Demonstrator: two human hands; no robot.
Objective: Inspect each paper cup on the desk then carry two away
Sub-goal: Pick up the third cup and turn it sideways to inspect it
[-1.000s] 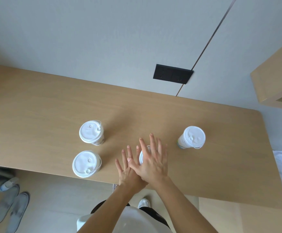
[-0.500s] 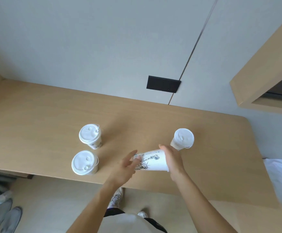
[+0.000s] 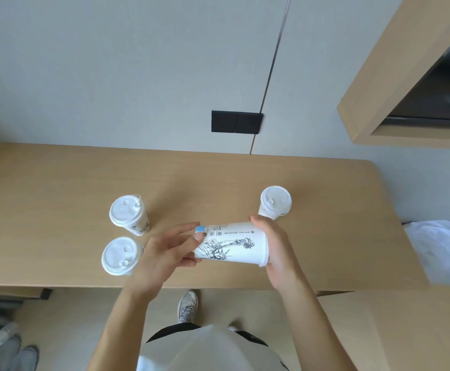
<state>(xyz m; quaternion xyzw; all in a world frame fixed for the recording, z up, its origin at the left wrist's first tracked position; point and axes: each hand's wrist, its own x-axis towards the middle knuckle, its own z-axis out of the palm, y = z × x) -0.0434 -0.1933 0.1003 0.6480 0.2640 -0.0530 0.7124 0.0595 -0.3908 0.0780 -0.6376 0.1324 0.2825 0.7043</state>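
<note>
Matt paper cup (image 3: pixel 231 245); smooth wood-look desk (image 3: pixel 57 183); lids (image 3: pixel 123 210) probably plastic.

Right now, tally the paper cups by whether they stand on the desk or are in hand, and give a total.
Standing upright on the desk: 3 (far-left cup, near-left cup, right cup)
In hand: 1 (held cup, on its side between left hand and right hand)
Total: 4 paper cups

A wooden desk (image 3: pixel 325 236) carries three upright lidded cups: rear-left cup (image 3: pixel 127 210), front-left cup (image 3: pixel 119 254), right cup (image 3: pixel 274 200).
</note>
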